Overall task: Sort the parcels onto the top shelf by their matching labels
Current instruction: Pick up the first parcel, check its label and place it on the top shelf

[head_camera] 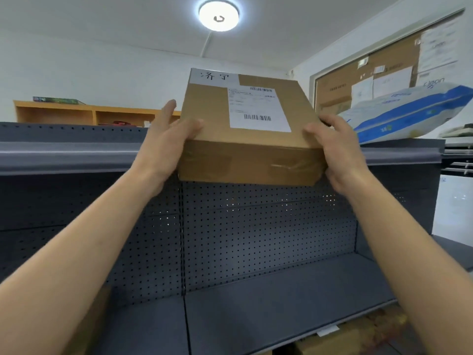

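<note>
While the fingers [190, 125] of the left hand [166, 142] curl over the near left corner of the cardboard parcel [252, 129], thumb on top and the rest spread along its side, the right hand [337, 152] mirrors them on the other side, thumb pressed on the top edge and fingers wrapped around the right face. Both hands are clamped on the box, bare forearms reaching up and forward from the bottom corners of the view, wrists bent slightly inward.

The parcel is held level at the front lip of the top shelf [64, 155]; whether its far end rests on the shelf I cannot tell. A white shipping label [256, 108] with barcodes sits on its top face, and a white slip with two handwritten characters [215, 76] lies at the far left corner. Brown tape crosses the near side.

To the right, on the same shelf, a white and blue soft package [409, 111] lies tilted, just beside the right hand. Below, the dark pegboard back panel [256, 226] and an empty-looking lower shelf [268, 298] stretch out. Behind stand a wooden cabinet [89, 112], a cork noticeboard [384, 67] with papers, and a round ceiling lamp [218, 15].
</note>
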Tool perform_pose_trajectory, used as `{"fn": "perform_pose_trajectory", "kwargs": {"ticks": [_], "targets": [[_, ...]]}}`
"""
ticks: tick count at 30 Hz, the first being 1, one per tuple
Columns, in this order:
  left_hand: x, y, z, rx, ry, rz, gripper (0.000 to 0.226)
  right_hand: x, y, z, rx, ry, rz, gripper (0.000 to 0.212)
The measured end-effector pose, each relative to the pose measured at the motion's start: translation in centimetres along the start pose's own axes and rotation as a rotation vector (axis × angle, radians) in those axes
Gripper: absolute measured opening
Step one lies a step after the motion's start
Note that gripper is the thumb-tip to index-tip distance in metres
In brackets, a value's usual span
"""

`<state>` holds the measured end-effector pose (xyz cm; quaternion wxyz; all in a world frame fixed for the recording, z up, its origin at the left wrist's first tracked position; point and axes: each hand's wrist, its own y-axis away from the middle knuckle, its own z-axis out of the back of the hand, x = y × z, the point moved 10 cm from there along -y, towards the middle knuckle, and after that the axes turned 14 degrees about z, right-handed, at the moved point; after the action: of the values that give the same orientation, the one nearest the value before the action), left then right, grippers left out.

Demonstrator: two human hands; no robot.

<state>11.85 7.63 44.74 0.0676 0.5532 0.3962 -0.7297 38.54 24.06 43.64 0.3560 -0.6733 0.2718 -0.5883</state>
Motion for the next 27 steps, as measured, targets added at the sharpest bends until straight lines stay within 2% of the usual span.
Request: {"fn": "perform_pose_trajectory", "kwargs": {"ticks": [2, 5, 8, 11, 13, 14, 17, 22, 27], "targets": [[-0.8, -1.7, 0.1, 0.018, -0.001, 0.043, 0.071, 0.1, -2.2, -0.8, 0.047, 0.007, 0.032, 0.063], [-2.0, -3.7, -1.1, 0.098, -0.083, 0.032, 0.061, -0.2, -5.3, -2.1, 0.109, 0.01, 0.063, 0.062], [-1.8, -5.9, -1.8, 0.117, -0.082, 0.091, 0.038, -1.4, -8.1, -3.6, 0.183, 0.053, 0.065, 0.042], [-1.2, -8.2, -1.9, 0.06, -0.042, 0.138, 0.024, -2.5, -10.7, -4.6, 0.168, 0.106, 0.078, 0.033], [-1.0, -9.6, -2.0, 0.003, -0.029, 0.14, 0.027, -2.7, -12.1, -5.1, 0.131, 0.117, 0.092, 0.023], [-1.0, -10.3, -2.1, -0.02, -0.031, 0.14, 0.03, -3.1, -12.8, -5.4, 0.116, 0.118, 0.085, 0.025], [-0.3, -12.3, -2.6, -0.053, -0.073, 0.16, 0.039, -4.4, -14.7, -6.2, 0.1, 0.176, 0.04, 0.046], [1.3, -14.3, -3.3, -0.045, -0.128, 0.25, 0.062, -7.7, -16.7, -7.9, 0.138, 0.189, -0.045, 0.059], [3.8, -14.6, -4.0, 0.061, -0.168, 0.378, 0.052, -11.8, -15.7, -9.5, 0.24, 0.162, -0.208, 0.032]]}}
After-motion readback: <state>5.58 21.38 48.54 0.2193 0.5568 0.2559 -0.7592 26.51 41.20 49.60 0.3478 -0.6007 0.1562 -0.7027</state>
